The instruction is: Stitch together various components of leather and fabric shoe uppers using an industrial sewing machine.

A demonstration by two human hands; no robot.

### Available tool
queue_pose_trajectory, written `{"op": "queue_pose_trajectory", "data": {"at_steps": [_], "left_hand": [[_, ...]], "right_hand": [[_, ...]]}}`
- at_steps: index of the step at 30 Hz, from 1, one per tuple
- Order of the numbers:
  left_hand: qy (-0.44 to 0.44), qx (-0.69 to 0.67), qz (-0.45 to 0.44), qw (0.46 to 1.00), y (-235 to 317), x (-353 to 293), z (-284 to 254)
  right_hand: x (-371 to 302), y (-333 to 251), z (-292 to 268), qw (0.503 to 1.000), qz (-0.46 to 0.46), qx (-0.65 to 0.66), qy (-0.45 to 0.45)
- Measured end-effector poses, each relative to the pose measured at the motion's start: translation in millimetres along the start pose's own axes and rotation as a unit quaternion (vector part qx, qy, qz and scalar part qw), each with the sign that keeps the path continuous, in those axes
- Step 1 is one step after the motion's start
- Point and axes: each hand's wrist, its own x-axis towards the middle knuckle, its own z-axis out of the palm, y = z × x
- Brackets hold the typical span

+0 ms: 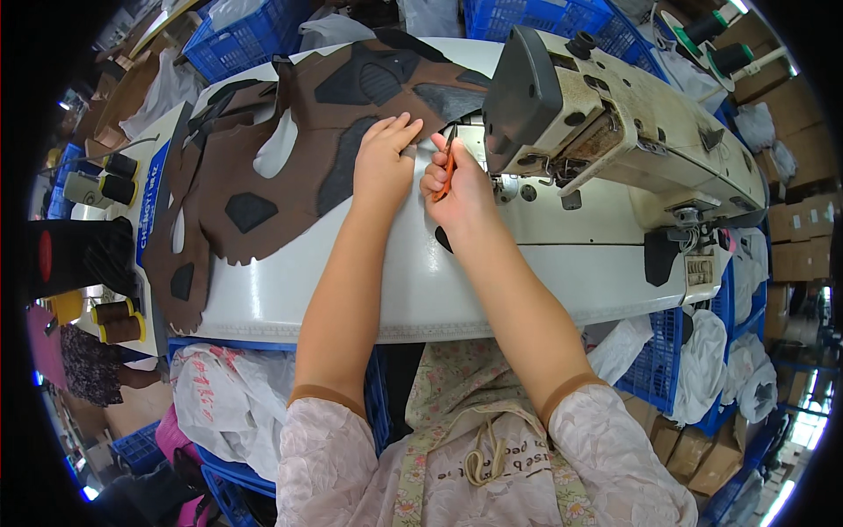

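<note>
A large brown leather piece [294, 189] with black patches is spread over the white sewing table [290, 294]. My left hand [385, 167] lies on the right edge of the leather, fingers stretched out and flat. Close beside it, my right hand [461, 184] is closed round orange-handled thread snips [450, 167]. Their dark blades point up and away from me, near the leather's edge. Just right of the snips stands the head of the sewing machine [524, 101]. My right hand partly hides the area by its needle.
Thread spools [118, 180] and dark cloth [83, 255] sit at the left. Blue crates [246, 44] stand behind the table. A white plastic bag [233, 404] hangs below its front edge. Green thread cones [729, 60] are at the far right, with cardboard boxes [799, 233] beyond.
</note>
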Motion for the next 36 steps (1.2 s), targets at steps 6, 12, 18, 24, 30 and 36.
{"op": "queue_pose_trajectory", "data": {"at_steps": [6,12,18,24,30,36], "left_hand": [[0.021,0.114,0.054,0.992,4,3,1],[0.061,0.295,0.141,0.943,41,42,29],[-0.060,0.246,-0.037,0.967,65,119,0],[0.199,0.128,0.031,0.971,96,190,-146],[0.236,0.026,0.048,0.970,166,125,-260],[0.253,0.037,0.000,0.967,209,2,-311]], "right_hand": [[-64,-5,-44,0.983,0.123,-0.057,-0.122],[-88,-25,-84,0.935,0.147,-0.098,-0.307],[-85,-16,-92,0.911,0.155,-0.142,-0.355],[-87,-19,-73,0.897,0.178,-0.170,-0.367],[-102,-24,-69,0.836,0.136,-0.284,-0.449],[-213,-69,-9,0.780,-0.058,-0.304,-0.544]]}}
